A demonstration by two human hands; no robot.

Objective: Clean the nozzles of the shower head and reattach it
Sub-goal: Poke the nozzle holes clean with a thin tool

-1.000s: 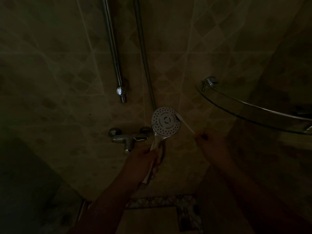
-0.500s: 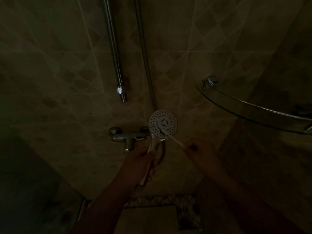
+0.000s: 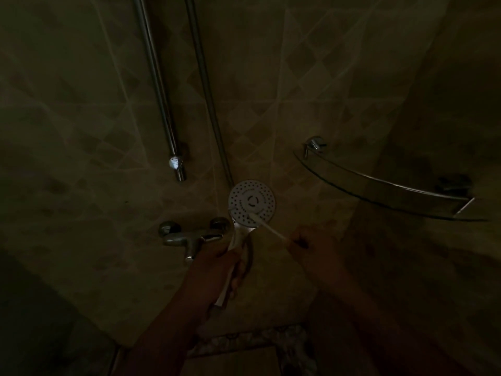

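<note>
While left hand [image 3: 217, 264] grips shower head [image 3: 251, 203] handle | right hand [image 3: 306, 244] pinches swab [image 3: 267, 226] against nozzles

A dim home shower stall, seemingly: tiled wall [image 3: 311, 85], mixer tap [image 3: 189, 236], riser rail [image 3: 160, 90] (chrome), glass corner shelf [image 3: 379, 185].

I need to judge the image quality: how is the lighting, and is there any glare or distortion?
Head view: very dim overall; only the white shower head and the thin stick stand out. A small glare spot sits on the rail end. The wide lens bends the rail and hose; both hands are dark and soft.
</note>
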